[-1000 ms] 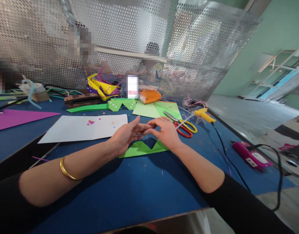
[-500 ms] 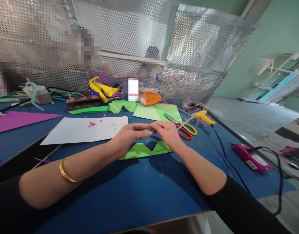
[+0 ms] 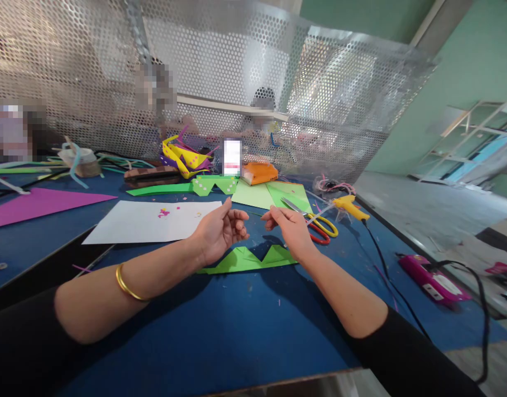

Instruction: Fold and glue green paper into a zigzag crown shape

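My left hand (image 3: pixel 221 231) hovers above the table, thumb raised and fingers loosely curled, with nothing visible in it. Across a small gap, my right hand (image 3: pixel 292 230) has its thumb and fingertips pinched together. Whether something tiny sits in that pinch cannot be made out. Below both hands lies a green paper strip (image 3: pixel 241 262) with pointed peaks, its right end partly hidden by the right hand. Scissors (image 3: pixel 324 231) with red and yellow handles rest just beyond the right hand. A white paper sheet (image 3: pixel 125 223) bearing small pink and yellow bits lies by the left hand.
Behind are a green paper band with pale squares (image 3: pixel 201 186), yellow and purple paper crowns (image 3: pixel 187 157), an orange packet (image 3: pixel 262 173) and a phone (image 3: pixel 232 157). Rightward lie a yellow glue gun (image 3: pixel 350 208) and a corded magenta power strip (image 3: pixel 433 278). Perforated mesh (image 3: pixel 336 94) stands behind.
My hands, whose fingertips met before, have drawn apart. The left fingers have loosened and its thumb has lifted. The view has shifted slightly; the paper strip lies as before.
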Demonstrator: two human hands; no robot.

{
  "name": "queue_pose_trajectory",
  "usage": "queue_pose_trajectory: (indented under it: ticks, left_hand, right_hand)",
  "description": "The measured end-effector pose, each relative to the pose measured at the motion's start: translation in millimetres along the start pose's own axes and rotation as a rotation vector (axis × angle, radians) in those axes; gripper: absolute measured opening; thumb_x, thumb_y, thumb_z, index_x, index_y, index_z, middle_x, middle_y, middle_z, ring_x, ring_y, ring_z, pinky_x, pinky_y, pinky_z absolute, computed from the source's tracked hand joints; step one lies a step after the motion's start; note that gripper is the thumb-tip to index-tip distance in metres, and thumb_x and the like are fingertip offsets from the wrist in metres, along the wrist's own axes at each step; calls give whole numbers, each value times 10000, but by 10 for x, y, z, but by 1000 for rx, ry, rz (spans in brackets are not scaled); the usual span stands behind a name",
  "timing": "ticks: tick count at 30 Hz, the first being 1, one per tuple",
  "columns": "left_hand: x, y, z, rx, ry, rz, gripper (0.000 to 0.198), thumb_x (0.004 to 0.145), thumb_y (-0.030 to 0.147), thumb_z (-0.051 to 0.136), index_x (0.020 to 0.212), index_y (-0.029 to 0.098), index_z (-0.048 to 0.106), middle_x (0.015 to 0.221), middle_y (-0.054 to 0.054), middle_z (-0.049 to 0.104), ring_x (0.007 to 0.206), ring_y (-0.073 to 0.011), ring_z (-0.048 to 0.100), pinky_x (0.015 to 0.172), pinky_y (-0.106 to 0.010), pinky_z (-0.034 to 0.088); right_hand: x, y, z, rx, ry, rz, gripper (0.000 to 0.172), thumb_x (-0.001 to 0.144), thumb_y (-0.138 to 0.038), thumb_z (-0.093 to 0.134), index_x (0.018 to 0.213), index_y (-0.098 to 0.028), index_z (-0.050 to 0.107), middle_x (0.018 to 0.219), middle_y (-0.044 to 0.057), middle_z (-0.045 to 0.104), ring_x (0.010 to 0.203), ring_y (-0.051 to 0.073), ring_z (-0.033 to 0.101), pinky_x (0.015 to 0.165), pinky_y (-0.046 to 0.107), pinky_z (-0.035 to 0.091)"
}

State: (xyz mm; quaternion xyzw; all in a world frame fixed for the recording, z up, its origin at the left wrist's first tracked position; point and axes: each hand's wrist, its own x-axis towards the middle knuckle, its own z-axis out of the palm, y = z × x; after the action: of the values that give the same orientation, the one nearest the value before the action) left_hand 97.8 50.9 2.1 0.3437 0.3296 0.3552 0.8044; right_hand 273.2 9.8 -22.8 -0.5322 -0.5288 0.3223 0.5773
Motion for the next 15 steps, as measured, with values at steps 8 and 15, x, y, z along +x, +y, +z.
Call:
queue_pose_trajectory:
  ticks: [8, 15]
  left_hand:
    - [-30, -78, 12, 172, 16, 126, 160, 679, 175, 790, 653, 150, 635, 610, 29, 598, 543, -74, 523, 575, -204, 430]
    - [-36, -89, -9, 395, 17, 284, 282, 727, 437, 738, 777, 161, 712, 676, -21, 674, 605, -120, 578, 627, -264, 449]
  right_hand:
    - [-56, -81, 52, 214, -106, 105, 313, 551, -241, 829, 850, -213, 741, 664, -43, 637, 667, 114, 587, 743, 302, 482]
    - [-43, -85, 35, 443, -71, 256, 327, 559, -363, 861, 831, -210, 764, 728, -11, 718, 600, 112, 637, 715, 303, 512]
